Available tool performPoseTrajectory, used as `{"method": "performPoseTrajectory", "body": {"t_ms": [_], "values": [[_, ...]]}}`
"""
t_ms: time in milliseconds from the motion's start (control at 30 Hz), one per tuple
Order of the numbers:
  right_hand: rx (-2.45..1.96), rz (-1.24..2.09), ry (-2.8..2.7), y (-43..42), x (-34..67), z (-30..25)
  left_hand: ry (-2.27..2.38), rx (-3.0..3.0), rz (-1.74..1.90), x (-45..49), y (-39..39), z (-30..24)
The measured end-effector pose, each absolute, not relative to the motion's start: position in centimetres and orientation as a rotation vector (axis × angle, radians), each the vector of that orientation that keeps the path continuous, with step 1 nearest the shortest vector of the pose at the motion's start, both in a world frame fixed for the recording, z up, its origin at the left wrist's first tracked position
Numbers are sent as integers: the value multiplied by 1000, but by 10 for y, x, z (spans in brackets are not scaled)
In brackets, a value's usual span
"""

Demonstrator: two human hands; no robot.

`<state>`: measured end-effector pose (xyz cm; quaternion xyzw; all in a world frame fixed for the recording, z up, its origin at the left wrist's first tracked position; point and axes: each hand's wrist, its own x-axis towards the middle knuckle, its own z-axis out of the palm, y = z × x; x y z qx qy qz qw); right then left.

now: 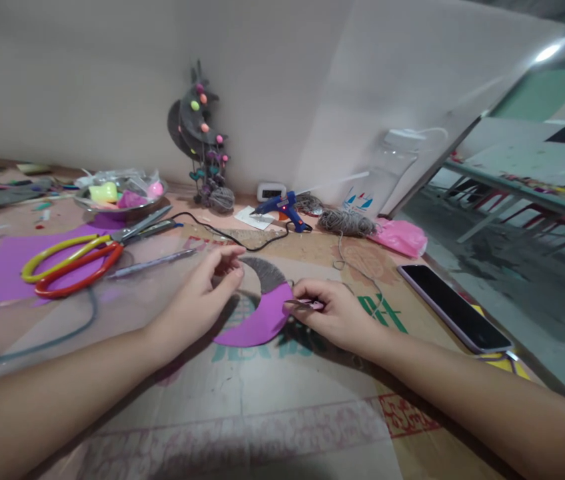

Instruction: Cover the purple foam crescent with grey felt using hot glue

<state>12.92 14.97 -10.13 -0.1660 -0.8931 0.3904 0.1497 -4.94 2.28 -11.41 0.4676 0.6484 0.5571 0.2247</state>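
The right hand pinches the outer edge of the flat purple crescent part-wrapped in fuzzy grey yarn, likely steadying it between both hands, while the left hand curls by its upper tip, grip unclear.

A crescent is curving above the printed cardboard, in from its right edge, with its hollow side facing left. Textured grey strands are covering its upper part; smooth purple is showing below, down to the point. A small dark-and-pink item, too blurred to name, is sitting at the crescent's right rim.
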Motion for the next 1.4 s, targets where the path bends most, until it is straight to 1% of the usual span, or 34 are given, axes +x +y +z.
{"method": "performPoseTrajectory", "body": {"t_ms": [133,367,633,867,933,1033,1167,1400], "values": [[-404,1140,-2644,148,130,-100,1657,1223,1403,-47,21,-110],[-266,1041,-2727,149,129,-102,1447,952,1303,-51,24,-109],[-330,1008,-2671,152,127,-103,1543,972,1378,-49,27,-106],[-312,866,-2464,156,132,-102,1522,951,1380,-45,24,-105],[-414,931,-2419,155,129,-101,1482,938,1347,-45,23,-109],[-568,1147,-2365,151,123,-98,1444,978,1295,-44,23,-113],[-643,1412,-2352,146,118,-96,1481,1074,1272,-43,21,-112],[-629,1534,-2340,142,118,-101,1653,1214,1151,-42,20,-109]]}}
